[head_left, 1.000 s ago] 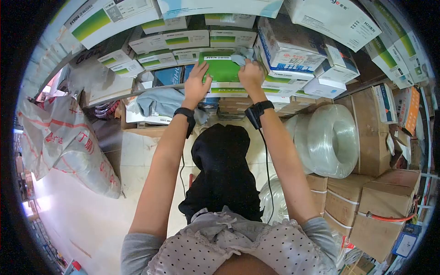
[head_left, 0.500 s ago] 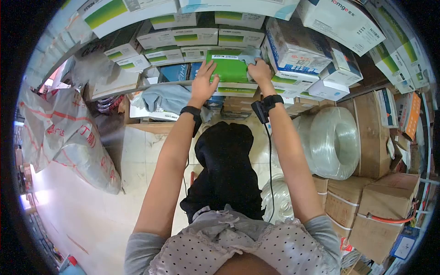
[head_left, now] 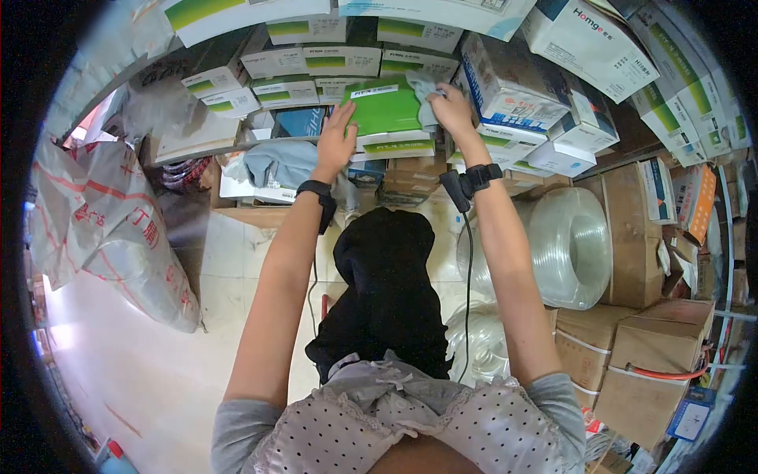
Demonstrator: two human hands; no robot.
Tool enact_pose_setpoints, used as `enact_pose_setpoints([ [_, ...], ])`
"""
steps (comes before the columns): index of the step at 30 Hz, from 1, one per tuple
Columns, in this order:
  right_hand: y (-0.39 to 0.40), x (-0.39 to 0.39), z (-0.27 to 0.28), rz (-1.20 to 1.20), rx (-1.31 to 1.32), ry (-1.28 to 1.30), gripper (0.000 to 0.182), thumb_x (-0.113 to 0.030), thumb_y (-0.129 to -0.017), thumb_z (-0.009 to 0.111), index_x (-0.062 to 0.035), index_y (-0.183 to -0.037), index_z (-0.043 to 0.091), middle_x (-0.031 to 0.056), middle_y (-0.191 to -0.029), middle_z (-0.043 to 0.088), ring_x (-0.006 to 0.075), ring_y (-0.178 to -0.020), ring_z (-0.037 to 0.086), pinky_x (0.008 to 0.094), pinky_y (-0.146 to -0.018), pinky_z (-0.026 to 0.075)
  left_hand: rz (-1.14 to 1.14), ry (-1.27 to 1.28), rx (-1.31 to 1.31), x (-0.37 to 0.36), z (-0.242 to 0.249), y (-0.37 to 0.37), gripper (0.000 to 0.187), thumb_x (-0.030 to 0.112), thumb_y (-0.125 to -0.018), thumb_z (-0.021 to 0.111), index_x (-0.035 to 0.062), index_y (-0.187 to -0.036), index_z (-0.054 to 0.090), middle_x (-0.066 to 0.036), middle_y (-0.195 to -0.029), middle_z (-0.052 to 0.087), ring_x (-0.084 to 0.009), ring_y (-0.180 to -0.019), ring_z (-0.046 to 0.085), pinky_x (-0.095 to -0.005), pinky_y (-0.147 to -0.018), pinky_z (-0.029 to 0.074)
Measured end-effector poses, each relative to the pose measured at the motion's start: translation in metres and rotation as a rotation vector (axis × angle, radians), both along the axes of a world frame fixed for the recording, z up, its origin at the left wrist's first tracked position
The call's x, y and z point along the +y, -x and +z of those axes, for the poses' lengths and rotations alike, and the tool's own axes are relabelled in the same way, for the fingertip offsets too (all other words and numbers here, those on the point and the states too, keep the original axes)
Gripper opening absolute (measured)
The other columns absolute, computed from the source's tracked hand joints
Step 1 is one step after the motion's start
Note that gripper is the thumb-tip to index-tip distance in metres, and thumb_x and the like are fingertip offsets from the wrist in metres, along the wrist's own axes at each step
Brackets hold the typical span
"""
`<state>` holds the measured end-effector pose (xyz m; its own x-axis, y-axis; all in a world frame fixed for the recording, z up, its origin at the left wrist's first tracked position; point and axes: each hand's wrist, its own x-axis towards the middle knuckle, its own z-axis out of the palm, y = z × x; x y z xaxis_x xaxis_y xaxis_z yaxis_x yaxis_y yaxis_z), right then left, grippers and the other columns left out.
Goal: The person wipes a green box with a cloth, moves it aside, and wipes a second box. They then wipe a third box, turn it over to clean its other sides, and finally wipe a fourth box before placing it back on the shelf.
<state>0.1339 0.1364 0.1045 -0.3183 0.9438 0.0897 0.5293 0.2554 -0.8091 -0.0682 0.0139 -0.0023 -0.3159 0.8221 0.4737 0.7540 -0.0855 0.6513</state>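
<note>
1. Your left hand (head_left: 335, 141) lies flat and open against the left edge of the green box (head_left: 387, 110), gripping nothing
2. Your right hand (head_left: 452, 107) is bunched around a grey cloth (head_left: 422, 88) at the box's top right corner
3. The box sits on the shelf (head_left: 237, 142) straight ahead between both hands, long side running left-right, atop another box (head_left: 395, 148)
</note>
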Motion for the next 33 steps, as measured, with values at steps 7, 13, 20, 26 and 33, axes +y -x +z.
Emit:
enact_pose_setpoints([
  [7, 0.060, -0.040, 0.039, 0.158, -0.015, -0.279, 0.048, -0.030, -0.073, 0.053, -0.0046, -0.113, 0.056, 0.0247, -0.099, 0.059, 0.0391, -0.094, 0.056, 0.0411, -0.087, 0.042, 0.072, -0.021, 0.035, -0.010, -0.026, 0.043, 0.042, 0.025, -0.088, 0.033, 0.0122, -0.125, 0.046, -0.012, -0.129, 0.044, -0.0364, -0.125, 0.031, -0.0556, -0.103, 0.014],
  [13, 0.113, -0.059, 0.042, 0.247, -0.069, -0.324, 0.043, -0.032, -0.074, 0.053, -0.0102, -0.110, 0.059, 0.0202, -0.093, 0.062, 0.0385, -0.087, 0.058, 0.0413, -0.081, 0.045, 0.138, 0.298, 0.177, -0.027, -0.015, 0.073, 0.037, 0.028, -0.088, 0.035, 0.0124, -0.115, 0.055, -0.015, -0.114, 0.056, -0.0332, -0.115, 0.045, -0.0601, -0.101, 0.015],
  [20, 0.156, -0.075, 0.033, 0.341, -0.021, -0.306, 0.041, -0.031, -0.074, 0.052, -0.0090, -0.109, 0.058, 0.0215, -0.090, 0.062, 0.0388, -0.086, 0.058, 0.0435, -0.078, 0.046, 0.245, 0.199, -0.344, -0.027, 0.013, 0.073, 0.036, 0.030, -0.090, 0.036, 0.0057, -0.108, 0.056, -0.021, -0.107, 0.057, -0.0357, -0.104, 0.051, -0.0419, -0.091, 0.035],
  [26, 0.162, -0.088, 0.033, 0.372, -0.061, -0.293, 0.037, -0.030, -0.075, 0.053, -0.0077, -0.104, 0.057, 0.0217, -0.085, 0.062, 0.0399, -0.083, 0.058, 0.0442, -0.076, 0.046, 0.165, -0.112, -0.604, -0.019, 0.053, 0.071, 0.040, 0.033, -0.091, 0.035, -0.0018, -0.099, 0.054, -0.022, -0.101, 0.055, -0.0339, -0.094, 0.051, -0.0361, -0.080, 0.038],
  [33, 0.142, -0.086, 0.040, 0.467, 0.037, -0.236, 0.039, -0.029, -0.076, 0.055, -0.0055, -0.108, 0.056, 0.0237, -0.092, 0.060, 0.0400, -0.088, 0.056, 0.0422, -0.079, 0.045, 0.274, -0.182, -0.591, 0.009, 0.033, 0.068, 0.034, 0.027, -0.089, 0.039, -0.0013, -0.094, 0.056, -0.021, -0.090, 0.059, -0.0306, -0.082, 0.054, -0.0361, -0.074, 0.040],
])
